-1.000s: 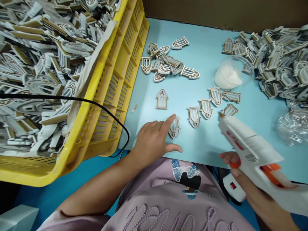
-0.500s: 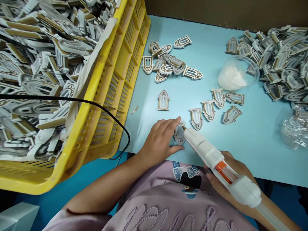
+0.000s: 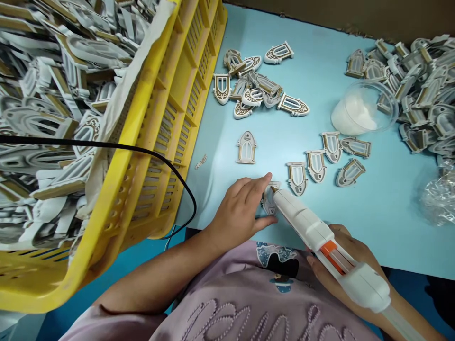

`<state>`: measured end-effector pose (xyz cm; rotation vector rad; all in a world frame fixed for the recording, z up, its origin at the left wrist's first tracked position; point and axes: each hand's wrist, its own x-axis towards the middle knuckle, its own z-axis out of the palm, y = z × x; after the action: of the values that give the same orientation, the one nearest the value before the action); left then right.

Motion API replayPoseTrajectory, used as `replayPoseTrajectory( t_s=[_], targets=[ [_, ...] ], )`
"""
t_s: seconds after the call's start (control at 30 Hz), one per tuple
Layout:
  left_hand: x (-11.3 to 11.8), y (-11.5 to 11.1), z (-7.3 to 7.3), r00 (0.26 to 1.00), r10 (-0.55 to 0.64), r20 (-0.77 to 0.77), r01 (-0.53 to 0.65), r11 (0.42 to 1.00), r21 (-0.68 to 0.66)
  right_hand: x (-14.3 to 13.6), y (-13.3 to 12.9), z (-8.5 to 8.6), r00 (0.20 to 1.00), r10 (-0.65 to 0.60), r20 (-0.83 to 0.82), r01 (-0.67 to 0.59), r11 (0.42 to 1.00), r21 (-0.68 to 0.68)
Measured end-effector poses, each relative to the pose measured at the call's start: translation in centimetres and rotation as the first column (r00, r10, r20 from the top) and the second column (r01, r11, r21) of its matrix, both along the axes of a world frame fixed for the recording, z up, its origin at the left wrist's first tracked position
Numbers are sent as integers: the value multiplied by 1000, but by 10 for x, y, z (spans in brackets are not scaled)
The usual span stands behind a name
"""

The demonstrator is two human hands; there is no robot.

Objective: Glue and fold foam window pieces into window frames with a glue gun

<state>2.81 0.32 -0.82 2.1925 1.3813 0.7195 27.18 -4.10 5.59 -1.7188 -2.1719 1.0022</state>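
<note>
My left hand lies at the table's near edge, its thumb and fingers steadying a small arched window piece. Part of that piece is hidden behind the fingers and the nozzle. In my right hand is a white glue gun with an orange part in its side. Its brass tip is over the upper end of the held piece; whether it touches cannot be made out. A single window piece lies beyond my left hand. Several more, including one window piece, lie beyond the glue gun.
A yellow crate full of similar pieces stands at left, a black cable crossing it. Farther back lies a small pile of window pieces. To the right are a clear tub with white material, a larger heap and crumpled clear plastic.
The view has shifted slightly, so things on the table appear farther right. The glue gun's tip has moved a little left across the held window piece. Both hands keep their hold.
</note>
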Motion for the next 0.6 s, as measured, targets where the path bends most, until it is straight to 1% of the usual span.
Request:
replayPoseTrajectory(
  t_s=[0.2,0.33,0.4,0.6],
  targets=[
    [0,0,0,1000,8,-3,-8,1000,-9,4,2,-2,999,50,-10,-50,998,48],
    [0,0,0,1000,9,-3,-9,1000,-7,9,6,-2,987,153,42,-155,987,48],
    [0,0,0,1000,9,-5,-9,1000,-1,9,8,-1,981,181,68,-185,981,57],
    [0,0,0,1000,7,-12,-7,1000,5,6,8,1,984,172,43,-175,982,75]
  ],
)
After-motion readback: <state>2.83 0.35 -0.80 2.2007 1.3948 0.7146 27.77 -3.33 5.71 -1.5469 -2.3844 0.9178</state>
